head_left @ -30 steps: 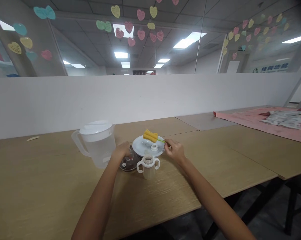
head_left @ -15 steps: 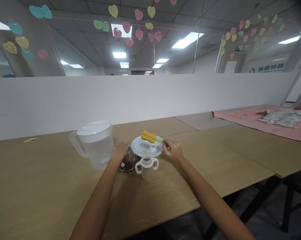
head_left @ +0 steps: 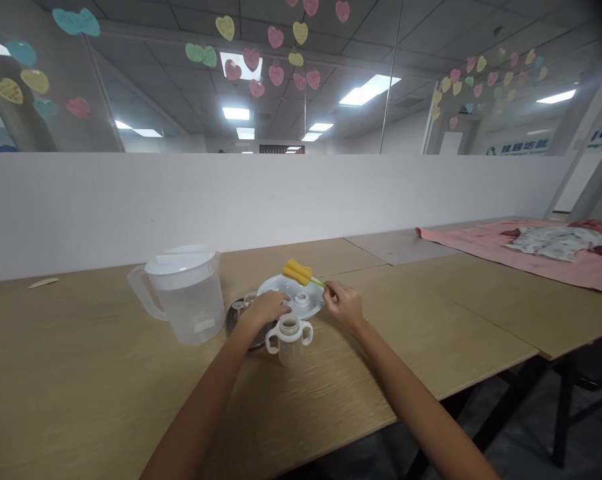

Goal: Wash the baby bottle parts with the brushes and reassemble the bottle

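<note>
My right hand [head_left: 344, 305] pinches the thin green handle of a yellow sponge brush [head_left: 297, 272], whose head hangs over a white plate [head_left: 271, 285]. A small white ring-shaped part [head_left: 301, 301] lies on that plate. My left hand [head_left: 268, 307] reaches over a dark round tray [head_left: 232, 321] to the plate's left edge; its fingertips are too small to show whether anything is between them. Small clear items [head_left: 249, 299] stand on the tray. Just in front of the plate, a clear bottle with two white handles [head_left: 289, 341] stands upright with its top open.
A clear pitcher with a white lid [head_left: 188, 293] stands left of the tray. A flat beige piece [head_left: 43, 283] lies at the far left. On the right, a doll in patterned clothes [head_left: 551, 243] lies on a pink cloth [head_left: 461, 250]. A white wall [head_left: 281, 200] borders the table.
My left hand has moved right, from the tray's left part to the plate's edge, uncovering small clear items. My right hand still holds the brush over the plate. The camera view has shifted slightly.
</note>
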`<state>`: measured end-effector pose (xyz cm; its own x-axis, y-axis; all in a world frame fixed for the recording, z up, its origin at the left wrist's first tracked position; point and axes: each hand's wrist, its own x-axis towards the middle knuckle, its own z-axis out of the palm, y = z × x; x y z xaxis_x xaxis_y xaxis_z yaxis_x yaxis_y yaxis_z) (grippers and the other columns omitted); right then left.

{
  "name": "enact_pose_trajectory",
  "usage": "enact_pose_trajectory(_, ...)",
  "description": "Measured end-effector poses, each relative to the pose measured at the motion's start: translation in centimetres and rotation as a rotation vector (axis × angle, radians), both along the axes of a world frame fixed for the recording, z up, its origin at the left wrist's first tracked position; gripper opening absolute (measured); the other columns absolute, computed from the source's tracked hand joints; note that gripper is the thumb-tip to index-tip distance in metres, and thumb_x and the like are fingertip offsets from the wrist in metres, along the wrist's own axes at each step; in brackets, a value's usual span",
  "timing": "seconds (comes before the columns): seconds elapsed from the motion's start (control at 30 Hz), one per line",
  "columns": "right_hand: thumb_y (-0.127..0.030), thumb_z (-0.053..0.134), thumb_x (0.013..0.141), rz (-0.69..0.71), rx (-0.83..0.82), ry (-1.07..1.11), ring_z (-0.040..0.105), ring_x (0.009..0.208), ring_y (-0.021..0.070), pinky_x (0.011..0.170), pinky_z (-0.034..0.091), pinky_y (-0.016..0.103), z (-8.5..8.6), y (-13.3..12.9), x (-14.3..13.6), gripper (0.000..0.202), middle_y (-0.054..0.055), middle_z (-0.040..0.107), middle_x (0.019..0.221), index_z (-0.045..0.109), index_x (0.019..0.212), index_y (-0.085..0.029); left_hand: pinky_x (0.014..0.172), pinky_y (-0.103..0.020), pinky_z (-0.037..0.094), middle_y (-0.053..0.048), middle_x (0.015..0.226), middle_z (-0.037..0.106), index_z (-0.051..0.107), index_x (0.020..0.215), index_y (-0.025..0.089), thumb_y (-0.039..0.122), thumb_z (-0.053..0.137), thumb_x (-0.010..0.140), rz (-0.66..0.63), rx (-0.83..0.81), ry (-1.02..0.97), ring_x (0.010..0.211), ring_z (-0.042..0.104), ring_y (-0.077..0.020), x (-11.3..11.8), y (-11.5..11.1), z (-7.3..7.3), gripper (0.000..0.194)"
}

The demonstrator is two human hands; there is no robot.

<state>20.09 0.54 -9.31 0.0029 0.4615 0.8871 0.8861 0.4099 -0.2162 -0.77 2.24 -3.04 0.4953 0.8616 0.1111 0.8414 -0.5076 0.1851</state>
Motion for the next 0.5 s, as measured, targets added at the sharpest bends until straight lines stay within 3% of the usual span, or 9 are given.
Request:
enact_pose_trajectory(0.1,-0.022,0.043,0.081,-0.010,0.025,0.008,0.055,0.055,0.0108,0.056,0.036,0.021,0.1,-0.1,0.0,0.022,0.001,0.065,0.063,0.065,0.080,-0.017,0.063,-0.023,0.046,-0.005,0.080,0.070,0.067,0.081,0.018,0.016,0.054,0.070,-0.030,-0.025,-0.078,0.074,0.063,-0.0178,-0.2,0.6,-0.4,0.017)
enact_pose_trajectory(0.2,-0.021,0.043,0.080,-0.015,0.063,0.048,0.052,0.051,0.0099,0.054,0.036,0.021,0.3,-0.4,0.0,0.022,0.001,0.062,0.059,0.065,0.079,-0.016,0.067,-0.022,0.047,-0.005,0.087,0.068,0.063,0.086,0.016,0.007,0.048,0.069,-0.038,0.011,-0.183,0.077,0.063,-0.0146,-1.2,1.1,0.8,0.024)
enact_pose_trajectory(0.37,-0.019,0.046,0.079,0.145,0.126,-0.043,0.049,0.047,0.0082,0.053,0.036,0.020,0.2,-0.4,0.0,0.020,-0.001,0.060,0.056,0.065,0.079,-0.016,0.072,-0.025,0.049,-0.005,0.093,0.065,0.051,0.095,0.016,0.017,0.051,0.072,-0.148,-0.007,-0.527,0.081,0.063,-0.0140,-3.0,0.5,3.9,0.023)
enact_pose_trajectory(0.43,-0.019,0.046,0.079,0.129,0.135,-0.040,0.048,0.047,0.0080,0.052,0.036,0.019,0.0,-0.2,0.0,0.020,-0.001,0.060,0.056,0.066,0.079,-0.016,0.071,-0.027,0.050,-0.004,0.088,0.065,0.049,0.091,0.017,0.022,0.056,0.071,-0.192,-0.042,-0.632,0.079,0.063,-0.0148,-3.5,-0.3,4.9,0.022)
enact_pose_trajectory(0.5,-0.019,0.046,0.079,0.074,0.141,-0.012,0.049,0.047,0.0079,0.052,0.036,0.019,-0.1,0.1,0.2,0.020,-0.001,0.061,0.057,0.066,0.078,-0.017,0.070,-0.027,0.050,-0.004,0.087,0.064,0.049,0.089,0.017,0.025,0.057,0.071,-0.171,-0.042,-0.607,0.077,0.062,-0.0150,-4.0,-1.1,5.6,0.021)
